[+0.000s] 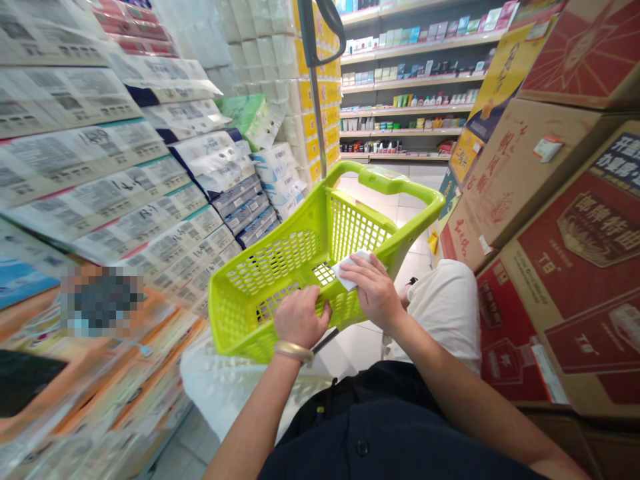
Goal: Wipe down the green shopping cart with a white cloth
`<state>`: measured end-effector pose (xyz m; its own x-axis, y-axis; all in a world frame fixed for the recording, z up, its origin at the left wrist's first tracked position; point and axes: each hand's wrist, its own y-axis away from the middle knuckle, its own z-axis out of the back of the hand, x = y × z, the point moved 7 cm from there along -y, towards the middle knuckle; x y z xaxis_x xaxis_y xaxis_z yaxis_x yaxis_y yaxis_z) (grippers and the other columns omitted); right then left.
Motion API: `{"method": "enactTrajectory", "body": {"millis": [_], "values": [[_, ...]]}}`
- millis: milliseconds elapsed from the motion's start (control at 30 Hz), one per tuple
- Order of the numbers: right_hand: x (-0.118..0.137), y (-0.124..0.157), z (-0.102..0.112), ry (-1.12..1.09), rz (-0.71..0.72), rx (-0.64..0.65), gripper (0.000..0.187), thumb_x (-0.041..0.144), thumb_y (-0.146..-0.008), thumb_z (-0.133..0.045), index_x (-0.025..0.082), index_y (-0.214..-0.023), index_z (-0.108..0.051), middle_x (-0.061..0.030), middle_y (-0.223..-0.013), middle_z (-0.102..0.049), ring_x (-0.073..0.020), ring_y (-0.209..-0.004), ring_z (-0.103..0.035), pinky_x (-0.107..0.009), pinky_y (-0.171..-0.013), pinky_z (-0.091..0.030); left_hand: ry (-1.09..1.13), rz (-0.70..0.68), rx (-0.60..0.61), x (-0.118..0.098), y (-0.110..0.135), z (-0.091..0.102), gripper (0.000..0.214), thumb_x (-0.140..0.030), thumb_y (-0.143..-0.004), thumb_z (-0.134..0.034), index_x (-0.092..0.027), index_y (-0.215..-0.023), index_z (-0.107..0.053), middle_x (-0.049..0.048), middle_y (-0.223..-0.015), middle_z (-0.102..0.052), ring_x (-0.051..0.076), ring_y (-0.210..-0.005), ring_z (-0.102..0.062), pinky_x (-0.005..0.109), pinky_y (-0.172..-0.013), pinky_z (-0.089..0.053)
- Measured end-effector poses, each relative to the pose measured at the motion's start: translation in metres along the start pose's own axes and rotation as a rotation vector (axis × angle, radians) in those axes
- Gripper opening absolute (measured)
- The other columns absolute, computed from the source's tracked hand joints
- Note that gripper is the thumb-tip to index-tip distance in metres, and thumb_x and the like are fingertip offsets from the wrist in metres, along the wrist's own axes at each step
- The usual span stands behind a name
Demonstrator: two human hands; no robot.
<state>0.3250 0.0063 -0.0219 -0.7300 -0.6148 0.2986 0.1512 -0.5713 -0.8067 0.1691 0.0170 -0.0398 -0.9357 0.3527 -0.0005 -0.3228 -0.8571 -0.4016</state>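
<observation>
A lime-green plastic shopping basket (pixel 280 267) on wheels stands tilted in the aisle in front of me, its handle (pixel 395 181) at the far end. My left hand (pixel 300 319) grips the near rim of the basket, fingers curled over it, a gold bangle on the wrist. My right hand (pixel 375 290) presses a white cloth (pixel 350 268) against the basket's right rim, fingers closed over it.
Stacked packs of tissue paper (pixel 150 193) fill the left side of the aisle. Brown and red cardboard cartons (pixel 560 253) are piled on the right. Shelves of small goods (pixel 410 87) stand at the far end beyond a tiled floor (pixel 415 260).
</observation>
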Motion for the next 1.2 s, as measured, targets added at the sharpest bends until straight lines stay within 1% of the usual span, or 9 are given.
{"method": "enactTrajectory", "body": {"millis": [233, 300, 467, 567, 733, 800, 933, 1000, 1200], "values": [[-0.037, -0.008, 0.040, 0.099, -0.133, -0.237, 0.041, 0.003, -0.089, -0.040, 0.023, -0.105, -0.072, -0.0038, -0.114, -0.076, -0.0214, -0.128, -0.060, -0.047, -0.123, -0.028, 0.015, 0.020, -0.004, -0.002, 0.001, 0.000, 0.017, -0.038, -0.087, -0.054, -0.023, -0.087, -0.062, 0.0053, -0.083, -0.069, 0.024, -0.081, -0.062, 0.035, -0.071, -0.040], [-0.030, -0.005, 0.035, 0.092, -0.124, -0.224, 0.041, 0.003, -0.089, -0.040, 0.023, -0.105, -0.072, -0.0038, -0.113, -0.076, -0.0218, -0.128, -0.060, -0.048, -0.122, -0.030, 0.039, 0.030, 0.010, -0.006, 0.000, 0.001, 0.017, -0.037, -0.086, -0.054, -0.023, -0.087, -0.063, 0.0055, -0.084, -0.070, 0.024, -0.082, -0.062, 0.035, -0.071, -0.040], [-0.002, 0.005, 0.011, 0.015, 0.019, -0.051, 0.038, 0.004, -0.092, -0.041, 0.023, -0.105, -0.071, -0.0016, -0.114, -0.076, -0.0180, -0.125, -0.062, -0.041, -0.121, -0.032, 0.069, 0.036, 0.038, -0.018, 0.002, 0.002, 0.012, -0.033, -0.084, -0.057, -0.023, -0.087, -0.061, 0.0053, -0.081, -0.069, 0.023, -0.081, -0.063, 0.034, -0.069, -0.040], [-0.017, 0.002, 0.025, 0.048, -0.001, -0.085, 0.039, 0.005, -0.093, -0.041, 0.024, -0.106, -0.071, -0.0021, -0.114, -0.076, -0.0176, -0.124, -0.063, -0.040, -0.122, -0.032, 0.073, 0.026, 0.026, -0.023, 0.005, 0.003, 0.011, -0.031, -0.085, -0.055, -0.022, -0.087, -0.061, 0.0054, -0.081, -0.069, 0.023, -0.082, -0.062, 0.034, -0.070, -0.040], [-0.049, -0.003, 0.062, 0.131, -0.124, -0.306, 0.038, 0.004, -0.091, -0.041, 0.022, -0.103, -0.072, -0.0046, -0.110, -0.077, -0.0219, -0.126, -0.062, -0.048, -0.121, -0.032, 0.060, 0.011, 0.009, -0.025, 0.004, 0.001, 0.011, -0.031, -0.085, -0.055, -0.023, -0.088, -0.061, 0.0060, -0.084, -0.069, 0.023, -0.082, -0.062, 0.034, -0.071, -0.041], [-0.044, -0.002, 0.058, 0.131, -0.139, -0.309, 0.038, 0.004, -0.089, -0.042, 0.022, -0.103, -0.072, -0.0050, -0.111, -0.077, -0.0226, -0.126, -0.061, -0.049, -0.121, -0.031, 0.053, 0.004, 0.001, -0.025, 0.003, 0.000, 0.011, -0.031, -0.084, -0.055, -0.023, -0.087, -0.061, 0.0058, -0.083, -0.070, 0.023, -0.082, -0.062, 0.034, -0.071, -0.041], [-0.016, 0.003, 0.028, 0.066, -0.034, -0.112, 0.038, 0.005, -0.091, -0.041, 0.024, -0.104, -0.072, -0.0020, -0.113, -0.076, -0.0199, -0.124, -0.063, -0.045, -0.121, -0.032, 0.047, -0.019, -0.001, -0.024, 0.001, -0.001, 0.010, -0.029, -0.084, -0.054, -0.023, -0.086, -0.061, 0.0052, -0.079, -0.069, 0.023, -0.080, -0.062, 0.034, -0.070, -0.040], [-0.011, 0.005, 0.023, 0.045, 0.020, -0.061, 0.038, 0.005, -0.093, -0.041, 0.024, -0.104, -0.072, -0.0012, -0.113, -0.076, -0.0183, -0.123, -0.064, -0.042, -0.120, -0.033, 0.040, -0.028, -0.002, -0.022, 0.000, -0.001, 0.010, -0.029, -0.085, -0.053, -0.022, -0.085, -0.061, 0.0052, -0.078, -0.069, 0.023, -0.079, -0.062, 0.034, -0.070, -0.040], [-0.049, -0.002, 0.058, 0.106, -0.096, -0.263, 0.039, 0.007, -0.093, -0.041, 0.025, -0.106, -0.073, -0.0027, -0.112, -0.076, -0.0207, -0.124, -0.063, -0.046, -0.122, -0.030, 0.057, -0.027, -0.022, -0.016, -0.004, -0.004, 0.013, -0.030, -0.084, -0.053, -0.023, -0.086, -0.063, 0.0061, -0.082, -0.070, 0.024, -0.081, -0.061, 0.035, -0.072, -0.040]]}}
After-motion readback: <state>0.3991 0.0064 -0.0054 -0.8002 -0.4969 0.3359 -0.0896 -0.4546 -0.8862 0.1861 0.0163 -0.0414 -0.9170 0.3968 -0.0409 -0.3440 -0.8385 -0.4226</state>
